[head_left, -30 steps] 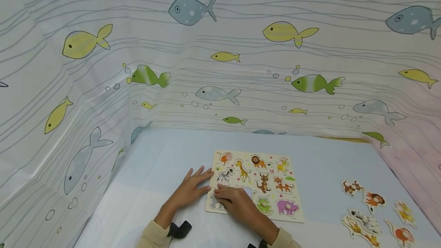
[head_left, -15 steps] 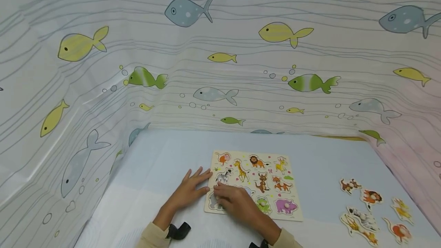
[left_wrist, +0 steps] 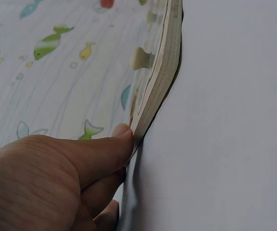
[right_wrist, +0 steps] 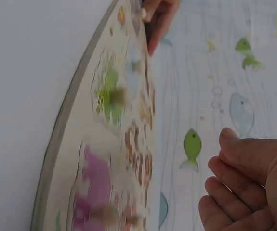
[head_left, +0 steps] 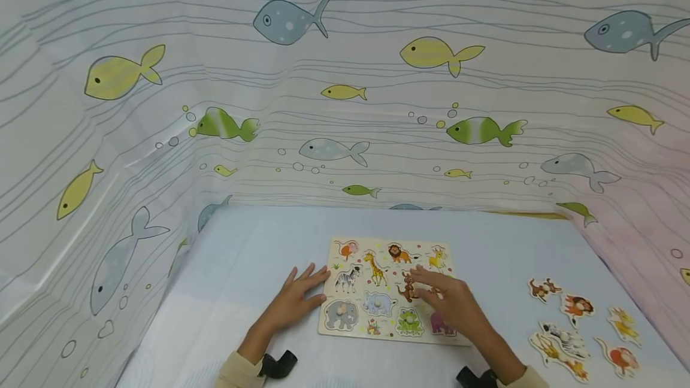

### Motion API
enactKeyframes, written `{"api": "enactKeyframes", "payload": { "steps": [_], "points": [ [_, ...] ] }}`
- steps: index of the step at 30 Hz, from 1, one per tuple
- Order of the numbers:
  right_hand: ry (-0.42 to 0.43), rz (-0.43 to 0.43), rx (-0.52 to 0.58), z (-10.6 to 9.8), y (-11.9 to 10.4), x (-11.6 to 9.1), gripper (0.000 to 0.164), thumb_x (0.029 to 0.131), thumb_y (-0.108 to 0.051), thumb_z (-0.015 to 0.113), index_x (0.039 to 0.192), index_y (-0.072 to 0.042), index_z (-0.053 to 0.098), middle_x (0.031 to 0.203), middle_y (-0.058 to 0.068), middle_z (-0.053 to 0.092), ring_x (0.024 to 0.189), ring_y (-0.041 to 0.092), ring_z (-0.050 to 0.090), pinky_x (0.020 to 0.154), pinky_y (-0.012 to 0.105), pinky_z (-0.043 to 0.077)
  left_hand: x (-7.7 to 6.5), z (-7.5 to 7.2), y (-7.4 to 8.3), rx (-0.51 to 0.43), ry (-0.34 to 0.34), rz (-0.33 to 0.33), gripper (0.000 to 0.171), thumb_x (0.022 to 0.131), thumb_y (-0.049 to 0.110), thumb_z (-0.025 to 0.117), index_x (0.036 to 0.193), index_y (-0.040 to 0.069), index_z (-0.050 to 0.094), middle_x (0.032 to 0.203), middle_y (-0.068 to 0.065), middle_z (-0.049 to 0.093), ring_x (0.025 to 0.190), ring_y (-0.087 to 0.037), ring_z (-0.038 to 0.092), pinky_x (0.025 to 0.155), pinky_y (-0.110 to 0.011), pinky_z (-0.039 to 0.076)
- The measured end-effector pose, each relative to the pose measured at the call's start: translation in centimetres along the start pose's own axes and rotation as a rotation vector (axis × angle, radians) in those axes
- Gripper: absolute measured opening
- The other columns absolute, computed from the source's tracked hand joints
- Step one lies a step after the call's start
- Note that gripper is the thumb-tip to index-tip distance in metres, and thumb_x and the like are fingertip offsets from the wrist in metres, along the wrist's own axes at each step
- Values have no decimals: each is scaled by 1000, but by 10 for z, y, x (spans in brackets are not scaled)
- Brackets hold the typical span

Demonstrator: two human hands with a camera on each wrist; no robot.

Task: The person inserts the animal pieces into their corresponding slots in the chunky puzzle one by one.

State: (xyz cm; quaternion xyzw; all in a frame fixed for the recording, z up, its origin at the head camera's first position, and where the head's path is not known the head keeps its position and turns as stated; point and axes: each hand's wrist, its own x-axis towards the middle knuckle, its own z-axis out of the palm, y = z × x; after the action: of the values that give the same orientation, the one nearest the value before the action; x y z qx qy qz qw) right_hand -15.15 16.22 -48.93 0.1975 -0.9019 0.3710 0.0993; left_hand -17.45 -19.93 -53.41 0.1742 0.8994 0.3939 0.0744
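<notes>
A wooden animal puzzle board (head_left: 372, 244) lies on the table. Its lower part holds knobbed pieces: a grey elephant (head_left: 336, 319), a light blue animal (head_left: 377, 303), a green frog (head_left: 409, 323) and a purple hippo (head_left: 442, 325), partly hidden. With fingers spread, my left hand (head_left: 293, 301) touches the board's left edge; in the left wrist view its thumb (left_wrist: 104, 151) meets that edge. My right hand (head_left: 453, 301) hovers over the board's right side, covering part of the tiger and kangaroo pictures. Its fingers (right_wrist: 234, 185) are loosely bent and hold nothing.
Loose animal pieces lie at the table's right: a brown animal (head_left: 544, 289), a lion (head_left: 578, 306), a yellow deer-like animal (head_left: 625, 325), a zebra (head_left: 568, 340), a giraffe (head_left: 560, 358) and a monkey (head_left: 621, 357). Fish-printed sheeting (head_left: 280, 106) walls the table (head_left: 259, 238).
My right hand has left the elephant piece and moved right across the board, uncovering the elephant and the light blue animal. My left hand stays at the edge. The head view has shifted slightly.
</notes>
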Motion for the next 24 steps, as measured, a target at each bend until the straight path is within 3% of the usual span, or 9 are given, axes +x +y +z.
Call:
{"api": "enactKeyframes", "payload": {
  "steps": [4, 7, 11, 14, 17, 18, 21, 22, 24],
  "points": [
    [81, 88, -105, -35, 31, -15, 38, 84, -9, 79, 121, -11, 73, 128, 10, 69, 119, 30, 65, 94, 45, 56, 0, 1, 1, 9, -2, 2, 54, 94, 22, 68, 146, 14, 53, 155, -1, 45, 153, -30, 25, 128, -53, -2],
    [126, 179, -172, -62, 51, -26, 37, 85, -13, 79, 122, -12, 73, 128, 10, 69, 122, 12, 63, 93, 28, 57, 0, 1, 2, 12, 0, 5, 54, 94, 22, 69, 145, 14, 53, 155, -1, 45, 153, -30, 26, 128, -53, -2],
    [138, 291, -222, -95, 71, -38, 40, 87, -23, 78, 124, -10, 71, 130, 15, 66, 117, -15, 49, 82, -1, 48, 1, 1, 2, 20, 8, 5, 54, 93, 22, 69, 145, 14, 54, 155, -1, 46, 153, -30, 27, 128, -54, -1],
    [119, 376, -209, -115, 84, -45, 46, 91, -34, 74, 129, -10, 68, 134, 18, 61, 107, -25, 45, 71, -6, 44, 1, 1, 2, 23, 11, 6, 54, 94, 22, 69, 145, 14, 54, 155, -1, 47, 153, -30, 27, 128, -54, -1],
    [87, 468, -188, -129, 95, -52, 53, 95, -42, 68, 136, -9, 63, 139, 20, 55, 114, -6, 62, 71, 9, 56, 0, 1, 2, 17, 7, 2, 54, 94, 22, 69, 145, 14, 54, 155, -1, 46, 153, -30, 26, 128, -54, -2],
    [82, 495, -196, -132, 99, -53, 55, 95, -45, 66, 137, -9, 62, 140, 20, 54, 115, 8, 67, 74, 19, 59, 0, 0, 2, 15, 7, 3, 54, 94, 22, 69, 145, 14, 54, 155, -1, 46, 153, -30, 26, 128, -54, -2],
    [63, 579, -191, -136, 109, -57, 61, 97, -49, 61, 142, -8, 56, 144, 22, 50, 125, 49, 54, 84, 51, 56, 0, 0, 2, 11, 7, 5, 54, 94, 22, 69, 145, 13, 53, 155, -1, 46, 153, -31, 26, 128, -54, -2],
    [55, 603, -185, -137, 112, -58, 63, 97, -51, 60, 143, -7, 55, 145, 23, 49, 126, 51, 51, 85, 59, 52, -1, 0, 2, 10, 7, 4, 54, 94, 22, 69, 145, 14, 53, 155, -1, 46, 153, -30, 26, 128, -54, -2],
    [42, 642, -173, -139, 118, -59, 66, 98, -54, 57, 144, -6, 53, 146, 25, 47, 128, 53, 48, 85, 63, 49, -1, 0, 1, 11, 6, 2, 54, 94, 22, 69, 145, 14, 53, 155, -1, 46, 153, -30, 26, 128, -54, -2]
  ]
}}
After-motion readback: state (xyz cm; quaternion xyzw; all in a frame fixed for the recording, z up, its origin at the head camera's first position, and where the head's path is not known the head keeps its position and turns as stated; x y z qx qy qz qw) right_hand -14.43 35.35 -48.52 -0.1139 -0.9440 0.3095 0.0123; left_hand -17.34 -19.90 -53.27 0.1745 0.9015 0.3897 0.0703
